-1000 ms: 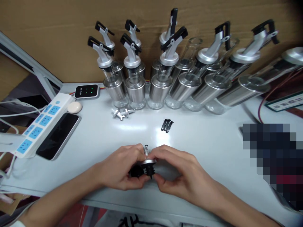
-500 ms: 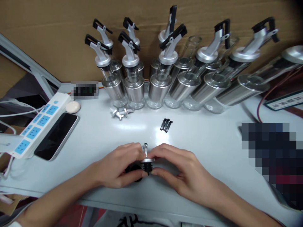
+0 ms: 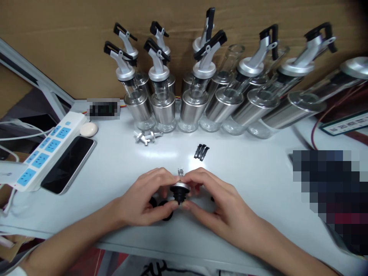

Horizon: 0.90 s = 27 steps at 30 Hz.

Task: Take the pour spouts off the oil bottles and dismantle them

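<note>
Between both hands, just above the front of the table, is a bottle pourer spout (image 3: 180, 188) with a silver collar and a ribbed black stopper pointing down towards me. My left hand (image 3: 146, 197) pinches it from the left, thumb low on the stopper and fingers up by the collar. From the right, my right hand (image 3: 220, 203) grips it the same way. Black round parts (image 3: 166, 212) lie partly hidden under my left hand. Farther off are several small black levers (image 3: 201, 152) side by side and some loose silver spout parts (image 3: 147, 137).
Glass-and-steel bottles (image 3: 194, 109), several topped with pourers, line the back against a cardboard wall (image 3: 86, 50). At left are a phone (image 3: 69, 165), a white power strip (image 3: 43, 153) and a round cream-coloured object (image 3: 89, 129). A blurred-out dark object (image 3: 336, 191) sits at right.
Both hands have raised and tilted the pourer spout, so more of its ribbed black stopper faces me. Dark round parts beneath my left hand show more.
</note>
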Motion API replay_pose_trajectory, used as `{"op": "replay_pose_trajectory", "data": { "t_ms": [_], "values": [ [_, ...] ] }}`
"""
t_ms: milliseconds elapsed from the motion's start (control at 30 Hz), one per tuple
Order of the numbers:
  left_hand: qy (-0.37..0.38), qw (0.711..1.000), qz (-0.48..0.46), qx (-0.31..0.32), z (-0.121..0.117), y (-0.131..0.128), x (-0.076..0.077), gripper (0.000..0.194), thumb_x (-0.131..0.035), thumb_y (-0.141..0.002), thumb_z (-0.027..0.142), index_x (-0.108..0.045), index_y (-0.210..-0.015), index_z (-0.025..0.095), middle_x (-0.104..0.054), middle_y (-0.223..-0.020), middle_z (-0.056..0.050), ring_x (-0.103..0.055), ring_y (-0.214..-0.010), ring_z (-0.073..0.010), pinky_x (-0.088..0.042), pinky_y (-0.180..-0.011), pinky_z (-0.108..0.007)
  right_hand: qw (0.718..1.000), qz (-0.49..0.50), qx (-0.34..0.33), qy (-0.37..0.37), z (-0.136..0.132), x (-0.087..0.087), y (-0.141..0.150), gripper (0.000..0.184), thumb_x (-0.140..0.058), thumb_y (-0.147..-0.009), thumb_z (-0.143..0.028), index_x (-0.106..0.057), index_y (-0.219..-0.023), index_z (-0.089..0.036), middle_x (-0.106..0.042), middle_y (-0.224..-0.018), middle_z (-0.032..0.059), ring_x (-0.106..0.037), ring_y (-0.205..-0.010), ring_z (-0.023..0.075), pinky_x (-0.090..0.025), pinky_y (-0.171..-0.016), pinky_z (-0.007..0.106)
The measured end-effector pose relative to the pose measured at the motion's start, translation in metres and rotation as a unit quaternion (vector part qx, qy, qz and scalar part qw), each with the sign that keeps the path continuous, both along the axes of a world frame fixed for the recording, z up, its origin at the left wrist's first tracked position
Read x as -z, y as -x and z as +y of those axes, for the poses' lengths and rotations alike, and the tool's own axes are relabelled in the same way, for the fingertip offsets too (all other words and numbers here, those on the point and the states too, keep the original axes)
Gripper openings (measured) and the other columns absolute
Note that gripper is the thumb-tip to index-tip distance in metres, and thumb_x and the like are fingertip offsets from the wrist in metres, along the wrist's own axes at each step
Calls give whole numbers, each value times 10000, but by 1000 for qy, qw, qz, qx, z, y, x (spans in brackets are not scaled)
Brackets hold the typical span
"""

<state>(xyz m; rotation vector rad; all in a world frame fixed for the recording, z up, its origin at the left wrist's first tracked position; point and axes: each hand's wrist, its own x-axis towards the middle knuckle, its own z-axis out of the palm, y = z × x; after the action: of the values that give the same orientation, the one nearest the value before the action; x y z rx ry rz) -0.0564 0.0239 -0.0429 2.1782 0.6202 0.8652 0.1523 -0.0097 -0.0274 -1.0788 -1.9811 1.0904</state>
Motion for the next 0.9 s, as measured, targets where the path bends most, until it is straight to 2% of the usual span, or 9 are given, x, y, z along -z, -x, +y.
{"op": "replay_pose_trajectory", "data": {
  "t_ms": [133,267,367,500,600,767,900],
  "values": [
    [-17,999,32,-12,-1,-1,-1,279,-533,-891,277,-472,-1153,203,-625,-848,-46,-584,-743,-156,-489,-668,-275,1000,-22,-14,10,2,-4,3,372,-557,-820,-102,-433,-1139,-247,-575,-957,-17,-559,-817,99,-470,-737,194],
    [-39,997,68,-9,1,0,-3,262,-501,-921,308,-449,-1151,192,-643,-917,-58,-601,-794,-162,-496,-712,-283,999,-37,-12,31,3,-4,2,350,-537,-804,-105,-425,-1107,-240,-607,-885,-32,-579,-750,111,-472,-672,212],
    [-48,995,82,-1,1,-1,-4,260,-471,-932,287,-427,-1171,195,-641,-956,-53,-600,-828,-158,-480,-745,-293,998,-53,5,14,3,-1,0,337,-544,-798,-138,-432,-1097,-246,-638,-924,-13,-594,-796,153,-482,-696,265],
    [-56,996,69,-17,0,-3,-4,298,-492,-853,249,-425,-1138,189,-612,-958,-54,-567,-883,-190,-414,-813,-373,998,-51,24,-3,3,0,0,291,-540,-800,-151,-443,-1053,-256,-650,-931,-12,-600,-810,169,-482,-701,289],
    [-55,995,77,-42,-1,-5,-5,247,-484,-772,239,-450,-1010,183,-568,-889,-42,-522,-828,-192,-372,-772,-379,999,-50,14,3,3,-2,2,263,-538,-775,-136,-448,-999,-240,-647,-872,-15,-596,-756,156,-477,-676,277],
    [-66,984,157,-45,-1,-5,-9,145,-456,-691,279,-462,-789,173,-488,-711,-12,-427,-684,-175,-293,-688,-364,998,-66,-10,19,0,-4,6,276,-527,-747,-112,-451,-989,-220,-654,-845,0,-589,-729,161,-468,-640,270],
    [-97,978,178,-39,-3,-7,-9,117,-439,-675,278,-443,-719,170,-443,-641,7,-389,-642,-161,-265,-664,-351,996,-77,-29,-22,0,-3,6,268,-503,-749,-105,-450,-994,-197,-641,-804,17,-586,-697,168,-452,-637,280]
  ]
}}
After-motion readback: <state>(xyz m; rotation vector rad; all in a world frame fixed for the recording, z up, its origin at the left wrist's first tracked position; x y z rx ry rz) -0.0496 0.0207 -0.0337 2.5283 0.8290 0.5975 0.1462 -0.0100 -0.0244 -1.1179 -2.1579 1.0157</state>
